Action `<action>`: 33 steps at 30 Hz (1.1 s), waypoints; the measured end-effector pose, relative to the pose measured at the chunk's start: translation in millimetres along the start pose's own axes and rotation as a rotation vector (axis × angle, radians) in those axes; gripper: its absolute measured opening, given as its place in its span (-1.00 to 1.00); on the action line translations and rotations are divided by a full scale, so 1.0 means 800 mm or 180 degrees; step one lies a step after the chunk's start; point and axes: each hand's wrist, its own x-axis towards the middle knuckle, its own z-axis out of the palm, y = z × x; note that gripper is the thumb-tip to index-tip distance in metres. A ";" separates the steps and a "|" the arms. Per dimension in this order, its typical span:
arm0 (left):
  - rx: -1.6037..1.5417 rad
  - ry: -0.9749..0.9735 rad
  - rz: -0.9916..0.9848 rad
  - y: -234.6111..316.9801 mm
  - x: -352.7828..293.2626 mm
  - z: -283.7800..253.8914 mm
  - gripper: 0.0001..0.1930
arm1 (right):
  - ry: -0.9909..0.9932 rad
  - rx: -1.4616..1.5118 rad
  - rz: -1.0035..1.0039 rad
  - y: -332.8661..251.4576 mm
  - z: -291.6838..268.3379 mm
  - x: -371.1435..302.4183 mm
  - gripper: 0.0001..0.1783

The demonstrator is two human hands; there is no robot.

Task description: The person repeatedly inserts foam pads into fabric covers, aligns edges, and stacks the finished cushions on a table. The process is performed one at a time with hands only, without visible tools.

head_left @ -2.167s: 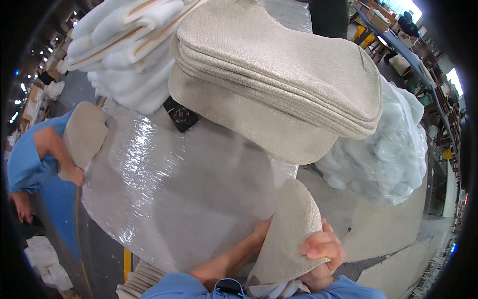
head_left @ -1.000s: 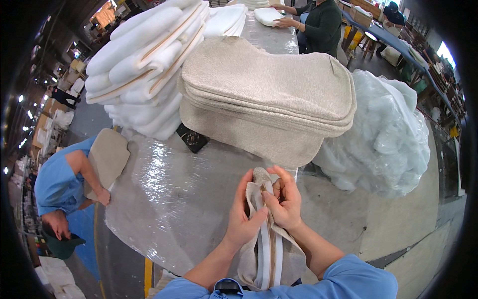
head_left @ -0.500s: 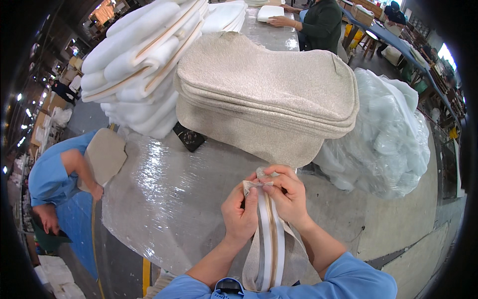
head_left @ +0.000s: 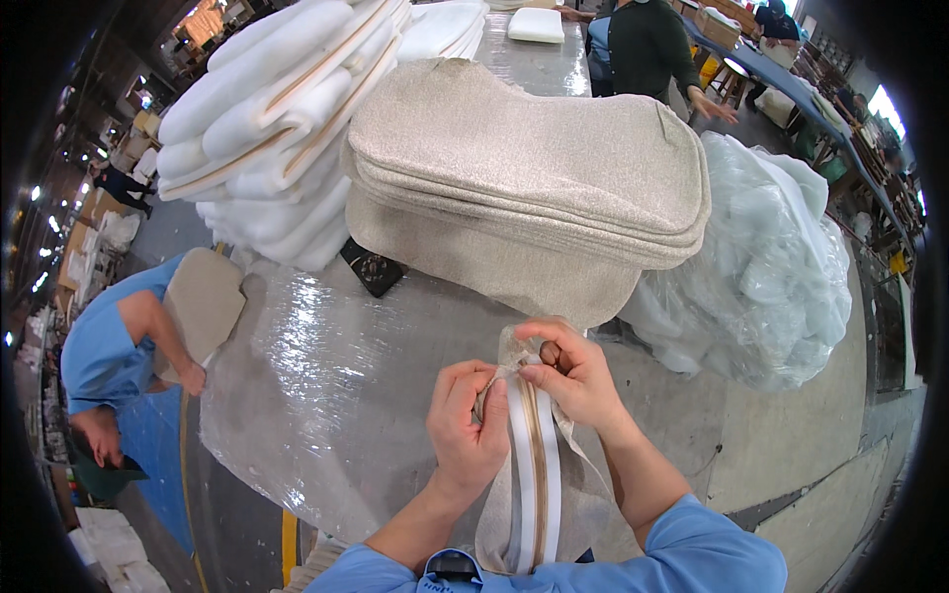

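In front of my body hangs a beige fabric strip with a zipper point(head_left: 537, 465), its white tape edges and tan centre running down toward my chest. My left hand point(head_left: 465, 420) pinches the fabric's upper end from the left, thumb against fingers. From the right, my right hand point(head_left: 571, 374) grips the same end with thumb and bent fingers. A small fold of beige fabric point(head_left: 513, 346) sticks up between the two hands. Just beyond them lies a stack of beige fabric covers point(head_left: 534, 158) on the plastic-wrapped table point(head_left: 326, 385).
White foam pads point(head_left: 267, 109) are piled at the far left, near a small black box point(head_left: 373, 268). A clear plastic bag of pale material point(head_left: 751, 267) bulges on the right. One co-worker in blue point(head_left: 124, 331) bends at the left; another in dark green point(head_left: 643, 49) is at the far end.
My hands have shifted slightly apart at the fabric's end, and the fold between them now stands taller. The far co-worker has let go of the white pad and reaches an arm rightward.
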 end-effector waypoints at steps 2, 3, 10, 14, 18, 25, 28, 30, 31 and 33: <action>0.0075 -0.0093 0.0032 0.000 -0.002 -0.001 -0.92 | -0.0220 -0.0094 -0.0038 -0.003 -0.008 0.006 -0.46; 0.0110 -0.0140 0.0049 0.000 -0.003 -0.002 -0.91 | -0.0301 -0.0127 -0.0062 -0.004 -0.011 0.008 -0.44; -0.0040 -0.0138 0.0346 -0.001 -0.013 0.007 -0.84 | -0.0597 -0.0160 0.0061 -0.009 -0.023 0.011 -0.37; 0.0159 -0.0248 0.0270 -0.001 -0.010 0.003 -0.83 | -0.0871 -0.0418 -0.0072 -0.019 -0.026 0.019 -0.35; 0.0375 -0.0278 0.0325 0.010 0.002 0.001 -0.84 | -0.1229 -0.0393 -0.0238 -0.021 -0.019 0.031 -0.54; -0.0124 -0.0194 0.0348 -0.003 0.025 -0.003 -0.91 | -0.0602 -0.0114 -0.0452 0.009 -0.002 0.013 -0.84; -0.0620 -0.0327 -0.0473 -0.026 0.063 0.007 -0.78 | -0.0200 -0.0301 -0.0607 0.008 0.019 0.000 -0.88; -0.0937 -0.0823 -0.0583 -0.049 0.106 0.020 -0.70 | -0.0077 -0.0410 -0.0654 0.001 0.032 -0.006 -0.90; -0.1205 -0.1316 -0.0888 -0.051 0.111 0.026 -0.68 | -0.0019 -0.0446 -0.0618 -0.005 0.033 -0.010 -0.92; -0.1705 -0.2291 -0.1502 -0.056 0.119 0.039 -0.64 | 0.0090 -0.0400 -0.0761 0.002 0.036 -0.016 -0.93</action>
